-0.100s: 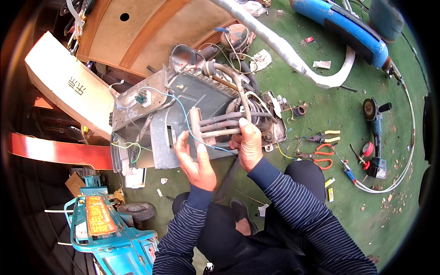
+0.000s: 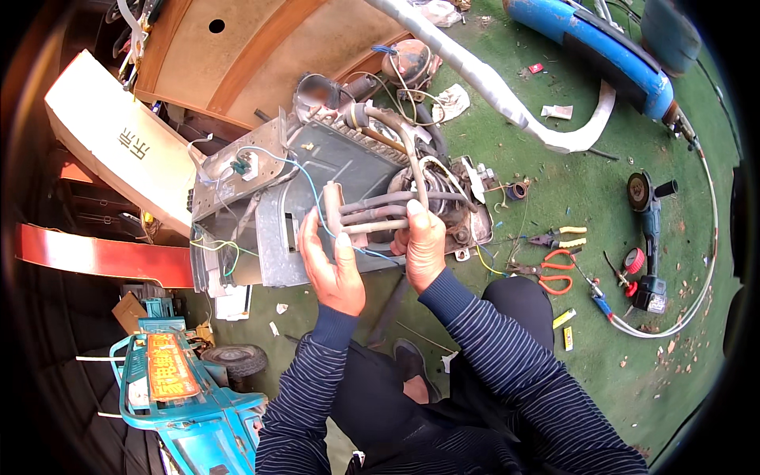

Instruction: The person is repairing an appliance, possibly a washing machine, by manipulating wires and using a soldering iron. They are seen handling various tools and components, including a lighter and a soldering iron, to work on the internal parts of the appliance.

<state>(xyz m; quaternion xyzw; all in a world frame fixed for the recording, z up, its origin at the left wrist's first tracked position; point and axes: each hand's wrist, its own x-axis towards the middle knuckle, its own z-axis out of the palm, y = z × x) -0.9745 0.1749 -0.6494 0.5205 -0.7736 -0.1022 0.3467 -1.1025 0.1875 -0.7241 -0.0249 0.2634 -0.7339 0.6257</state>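
Note:
A pipe assembly (image 2: 334, 207) lies before me: a short thick cylinder with three thinner tubes running right from it and a bent tube beyond. My right hand (image 2: 425, 244) is closed round the right part of these tubes, its thumb on top. My left hand (image 2: 332, 273) is at the cylinder's lower end, fingers fairly straight and apart from the thumb; whether it bears any weight is unclear. A blue wire (image 2: 318, 198) passes beside the left fingers. Behind stands a partly dismantled grey metal appliance (image 2: 336, 154) with a round dark part (image 2: 396, 186) under the tubes.
To the right on green carpet (image 2: 570, 348) lie orange-handled pliers (image 2: 558, 277), yellow-handled pliers (image 2: 568, 236) and an angle grinder (image 2: 652, 229). A gauge (image 2: 633, 260) with a hose lies beside them. A blue cylinder (image 2: 602, 43) is far right, a turquoise cart (image 2: 198, 427) near left.
The left hand has moved slightly up and left, its thumb now overlapping the cylinder's lower end. The right hand and the pipe assembly have shifted slightly left.

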